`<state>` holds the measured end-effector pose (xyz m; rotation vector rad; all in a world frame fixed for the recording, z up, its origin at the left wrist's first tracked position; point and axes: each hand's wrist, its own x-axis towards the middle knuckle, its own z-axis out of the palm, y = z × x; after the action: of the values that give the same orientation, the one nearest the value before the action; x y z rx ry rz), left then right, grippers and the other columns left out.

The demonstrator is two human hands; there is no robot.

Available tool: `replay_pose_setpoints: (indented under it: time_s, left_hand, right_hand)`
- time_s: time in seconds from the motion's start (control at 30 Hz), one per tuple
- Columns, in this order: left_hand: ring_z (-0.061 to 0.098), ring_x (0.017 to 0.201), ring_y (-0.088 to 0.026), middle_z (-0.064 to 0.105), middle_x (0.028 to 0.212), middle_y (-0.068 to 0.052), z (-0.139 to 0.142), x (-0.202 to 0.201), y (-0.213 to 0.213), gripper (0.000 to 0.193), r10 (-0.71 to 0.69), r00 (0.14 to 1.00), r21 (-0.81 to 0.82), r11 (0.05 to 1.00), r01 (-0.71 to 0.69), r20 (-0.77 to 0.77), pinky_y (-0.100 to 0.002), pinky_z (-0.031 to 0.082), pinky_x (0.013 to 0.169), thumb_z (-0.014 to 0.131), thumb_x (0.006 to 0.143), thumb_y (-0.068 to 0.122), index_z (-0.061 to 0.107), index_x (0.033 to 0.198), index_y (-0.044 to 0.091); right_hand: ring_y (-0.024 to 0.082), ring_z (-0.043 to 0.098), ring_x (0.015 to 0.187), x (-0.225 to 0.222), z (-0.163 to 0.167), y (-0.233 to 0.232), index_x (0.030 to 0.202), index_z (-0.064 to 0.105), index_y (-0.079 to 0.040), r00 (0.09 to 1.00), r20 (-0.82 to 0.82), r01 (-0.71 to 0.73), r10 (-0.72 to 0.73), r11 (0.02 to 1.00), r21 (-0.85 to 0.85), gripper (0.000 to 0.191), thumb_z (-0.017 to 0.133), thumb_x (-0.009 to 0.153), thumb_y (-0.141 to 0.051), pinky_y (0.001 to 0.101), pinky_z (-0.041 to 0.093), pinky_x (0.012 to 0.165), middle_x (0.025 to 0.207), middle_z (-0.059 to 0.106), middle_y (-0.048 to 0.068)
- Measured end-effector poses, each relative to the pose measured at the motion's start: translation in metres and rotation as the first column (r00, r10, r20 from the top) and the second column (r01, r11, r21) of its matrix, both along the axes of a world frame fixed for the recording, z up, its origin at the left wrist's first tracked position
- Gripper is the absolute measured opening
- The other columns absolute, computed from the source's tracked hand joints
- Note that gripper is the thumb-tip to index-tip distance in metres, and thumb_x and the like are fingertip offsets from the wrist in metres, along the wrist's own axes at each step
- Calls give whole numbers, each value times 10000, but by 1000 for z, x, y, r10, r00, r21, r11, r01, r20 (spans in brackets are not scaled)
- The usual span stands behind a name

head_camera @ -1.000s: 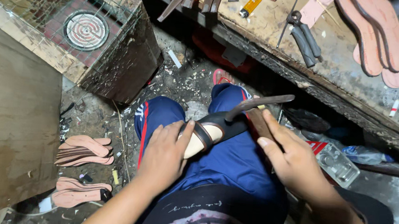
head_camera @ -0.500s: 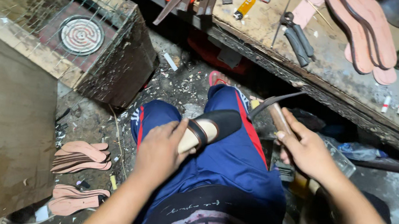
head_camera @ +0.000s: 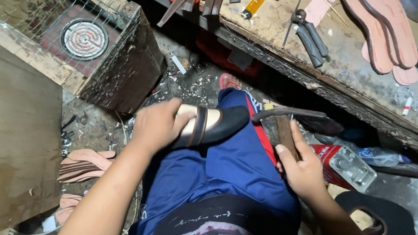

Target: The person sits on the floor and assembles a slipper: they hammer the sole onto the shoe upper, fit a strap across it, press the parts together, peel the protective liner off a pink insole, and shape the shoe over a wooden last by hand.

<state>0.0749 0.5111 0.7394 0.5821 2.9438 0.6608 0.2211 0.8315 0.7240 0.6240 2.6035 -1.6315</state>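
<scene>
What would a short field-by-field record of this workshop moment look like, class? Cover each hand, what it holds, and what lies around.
Left hand: grip closed around a black sandal with a tan insole, held over the lap.
Right hand: grip closed on the wooden handle of a hammer, head near the sandal's toe.
Clothing: blue shorts.
Bench: pliers and pink soles lie on it.
Floor, left: more pink soles.
Left side: wooden box with wire mesh over a round coil.
</scene>
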Motion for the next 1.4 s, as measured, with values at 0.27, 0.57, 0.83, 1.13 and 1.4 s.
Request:
replay_pose_setpoints:
  time_s: [0.27, 0.57, 0.83, 1.13, 1.4]
  left_hand:
    - [701, 885, -393, 732, 824, -171, -9, -43, 6, 501, 29, 970, 71, 996, -48, 243, -503, 529, 786, 563, 914, 586, 754, 954, 125]
    - [704, 932, -373, 749, 871, -175, -13, -38, -3, 459, 53, 965, 40, 997, -65, 257, -482, 530, 832, 566, 937, 552, 751, 1073, 154]
    - [674, 1013, -348, 690, 1112, -120, 8, 1, 3, 498, -153, 976, 110, 979, 171, -154, -450, 539, 851, 705, 878, 475, 685, 1219, 113]
    - [551, 1075, -357, 456, 1445, -177, 55, 54, 25, 1079, -259, 963, -201, 950, 240, -72, -470, 490, 809, 935, 536, 362, 441, 1466, 126]
    - [598, 1141, -296, 574, 1268, -123, 64, 57, 11, 987, 2, 993, 220, 975, -28, 116, -421, 491, 983, 923, 581, 317, 447, 1419, 104]
  right_hand:
    - [285, 738, 960, -2, 8, -38, 1279, 652, -25, 842, -442, -155, 308, 924, 349, 378, 713, 940, -182, 350, 565, 869, 1103, 726, 178]
    - [387, 684, 908, -29, -9, 9, 1295, 682, -91, 941, -218, -84, 258, 804, 589, 375, 691, 954, -248, 452, 543, 798, 1006, 679, 187]
    - [368, 618, 978, -40, 7, 109, 1502, 665, -148, 958, -271, 173, 88, 579, 797, 533, 703, 972, -186, 484, 515, 857, 1065, 620, 170]
    - [361, 624, 993, -73, 16, 182, 1331, 766, -232, 978, -198, 159, 62, 389, 907, 473, 824, 863, -269, 487, 504, 848, 1023, 671, 124]
    - [345, 670, 1025, -35, 51, 95, 1178, 757, -108, 949, -315, 196, 24, 735, 649, 310, 701, 922, -274, 458, 518, 930, 1066, 705, 142]
